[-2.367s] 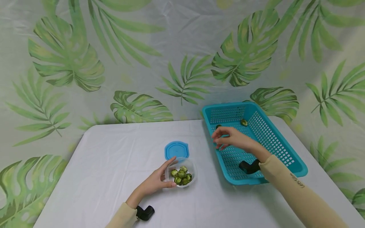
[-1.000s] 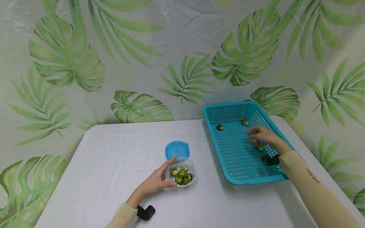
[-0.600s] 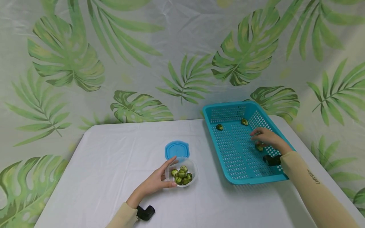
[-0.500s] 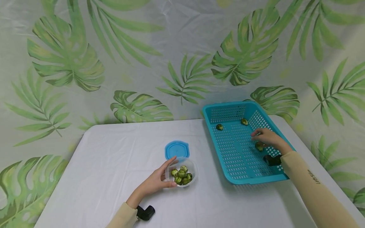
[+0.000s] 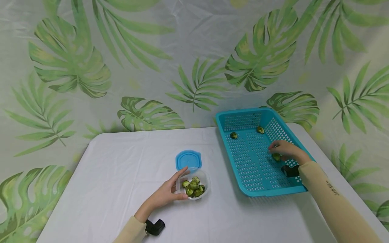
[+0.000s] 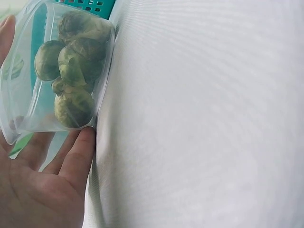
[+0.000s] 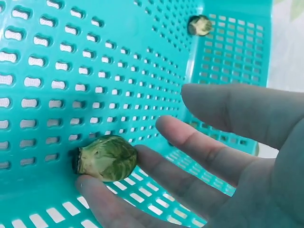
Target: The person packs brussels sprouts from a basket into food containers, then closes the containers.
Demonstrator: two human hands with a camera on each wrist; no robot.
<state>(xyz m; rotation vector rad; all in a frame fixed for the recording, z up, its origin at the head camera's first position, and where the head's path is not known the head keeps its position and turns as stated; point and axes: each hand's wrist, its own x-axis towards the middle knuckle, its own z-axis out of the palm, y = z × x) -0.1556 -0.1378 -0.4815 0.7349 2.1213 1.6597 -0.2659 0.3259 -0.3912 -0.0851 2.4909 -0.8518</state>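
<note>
My left hand (image 5: 165, 193) holds a small clear plastic container (image 5: 208, 177) on the table, thumb on its near side and fingers round the far side. Several Brussels sprouts (image 5: 193, 185) lie inside it. My right hand (image 5: 286, 150) is down in the turquoise basket (image 5: 251, 193), beside another Brussels sprout (image 7: 108, 158) on the basket floor. In the right wrist view, two fingertips touch that sprout on either side, while the thumb and index finger stay apart from it.
Two more Brussels sprouts, a dark one (image 5: 233, 135) and a lighter one (image 5: 260, 130), sit at the basket's far end. A blue lid (image 5: 188, 159) lies flat just behind the container. White cloth (image 5: 121, 175) covers the table; a leaf-patterned curtain (image 5: 194, 44) hangs behind.
My right hand has moved from the basket's left side over to the sprout at the right and lowered beside it. The left hand and container have stayed in place.
</note>
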